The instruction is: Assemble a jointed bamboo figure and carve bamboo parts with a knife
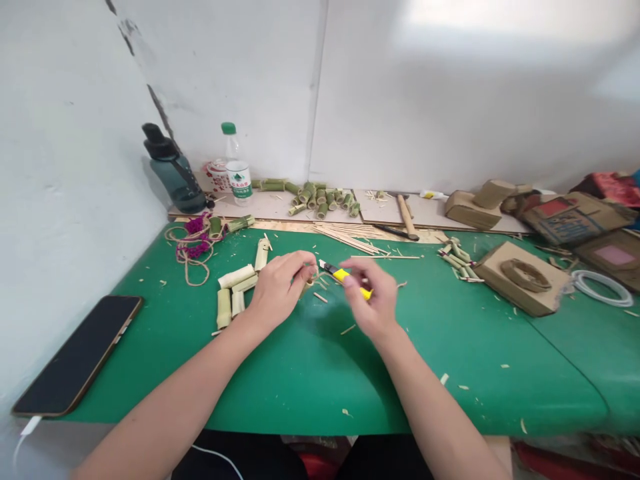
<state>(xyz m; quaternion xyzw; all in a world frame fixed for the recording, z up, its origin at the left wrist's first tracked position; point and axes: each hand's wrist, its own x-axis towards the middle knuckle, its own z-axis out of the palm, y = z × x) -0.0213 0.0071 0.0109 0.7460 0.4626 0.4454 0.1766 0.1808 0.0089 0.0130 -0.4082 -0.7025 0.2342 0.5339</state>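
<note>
fingers of our left hand [280, 287] close in a pinch on a small tan piece [309, 285], mostly hidden, so we cannot tell whether it is bamboo or cord. our right hand [373, 297] is wrapped narrowly around a yellow utility knife [343, 275], its blade pointing toward the pinching fingertips. we judge this to be a fine cutting or trimming step; whether the edge touches the piece, we cannot tell. the next move calls for a firm pinch, a light, short stroke and fingertips clear of the edge. the tan piece is just above the green table mat [300, 373], between our hands, and what shows of it looks little and rough. just left of it lie pale split bamboo pieces [237, 275], smooth-faced and set at angles to each other. farther out, thin sticks [345, 237] lie beyond our hands, a hammer [406, 217] rests to their right, and short green bamboo sections [323, 200] are heaped by the wall. purple-and-tan cord [207, 273] sits in loose loops at the far left, with the phone [80, 353] nearer us.
</note>
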